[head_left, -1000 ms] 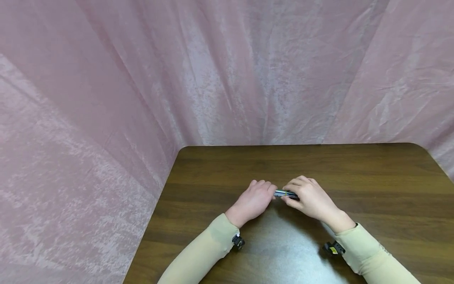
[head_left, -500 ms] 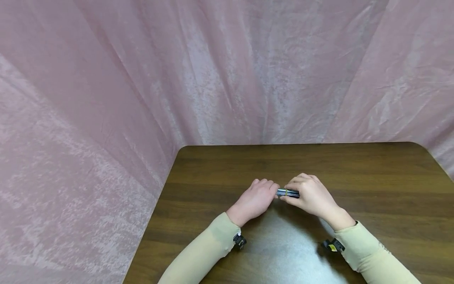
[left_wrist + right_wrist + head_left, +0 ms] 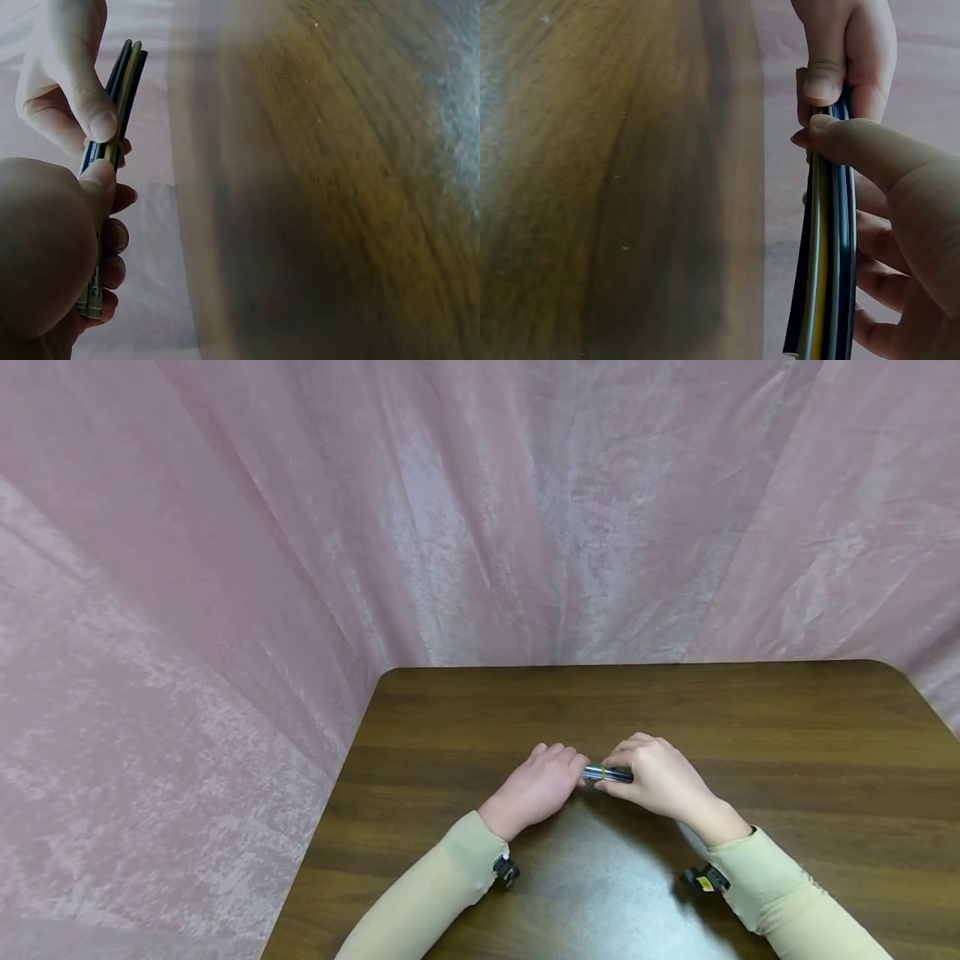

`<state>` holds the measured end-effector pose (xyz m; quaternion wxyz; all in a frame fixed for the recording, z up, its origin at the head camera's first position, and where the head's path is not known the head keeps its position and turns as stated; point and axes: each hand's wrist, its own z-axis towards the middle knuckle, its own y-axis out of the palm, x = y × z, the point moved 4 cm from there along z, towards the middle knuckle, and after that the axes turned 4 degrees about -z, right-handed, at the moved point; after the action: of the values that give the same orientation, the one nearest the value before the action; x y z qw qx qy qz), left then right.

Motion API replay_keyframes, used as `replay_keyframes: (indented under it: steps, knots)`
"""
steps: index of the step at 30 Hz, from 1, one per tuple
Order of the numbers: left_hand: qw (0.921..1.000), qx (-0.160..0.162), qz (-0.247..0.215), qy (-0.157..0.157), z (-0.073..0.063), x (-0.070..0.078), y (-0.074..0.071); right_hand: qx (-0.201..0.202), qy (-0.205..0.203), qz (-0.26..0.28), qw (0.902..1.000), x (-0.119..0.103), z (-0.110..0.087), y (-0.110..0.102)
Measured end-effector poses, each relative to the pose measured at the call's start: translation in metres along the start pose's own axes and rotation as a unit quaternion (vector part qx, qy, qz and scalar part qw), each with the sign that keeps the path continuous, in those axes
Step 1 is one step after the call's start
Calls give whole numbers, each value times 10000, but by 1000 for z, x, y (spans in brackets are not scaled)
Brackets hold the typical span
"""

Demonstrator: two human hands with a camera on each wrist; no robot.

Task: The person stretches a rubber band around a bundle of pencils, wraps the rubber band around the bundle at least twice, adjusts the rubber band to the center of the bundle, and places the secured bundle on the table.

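Above the table, both hands hold a bundle of slim pen-like sticks, dark blue, yellow and pale in the right wrist view. A thin yellow band circles the bundle between the hands; it looks like a rubber band. My left hand grips the left end, its thumb along the bundle and its fingers curled underneath. On the other side, my right hand pinches the bundle near the band with thumb and fingers. The left palm hides much of its end in the left wrist view. Exactly what kind of sticks these are is unclear.
The brown wooden table extends around both arms, its far edge beyond the hands. Pink velvet-like curtain hangs behind and to the left. A small black camera sits at each cuff, left camera and right camera.
The bundle and both hands shift slightly, rising a little and then lowering again. The right thumb and fingertips move a little around the band. Both hands keep hold of the bundle.
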<state>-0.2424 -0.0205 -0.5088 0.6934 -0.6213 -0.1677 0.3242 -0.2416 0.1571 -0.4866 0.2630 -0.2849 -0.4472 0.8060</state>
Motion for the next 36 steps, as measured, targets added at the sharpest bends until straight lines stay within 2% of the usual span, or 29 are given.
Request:
replay_keyframes:
  steps: [5,9,13,19,23,29,36]
  knots:
    - [9986,-213,-481,42,5,6,9,-436,500,285,9974,6,-9,2]
    - [9972,-195,-725,-63,3,2,15,-621,720,241,9952,13,-18,-2]
    - [9952,-121,-950,-193,1,-8,14,-595,687,-44,9959,18,-25,-9]
    - [9863,-255,-1528,-569,3,-21,17,-445,593,-349,9966,25,-21,-6]
    - [9873,-251,-1357,-782,7,-26,22,-436,719,-414,9956,32,-17,5]
    - [9899,-315,-934,-1018,10,-29,34,-654,997,-401,9921,38,-13,21]
    - [9859,-422,-1101,-1184,8,-35,41,-951,1243,-204,9875,39,-13,26]
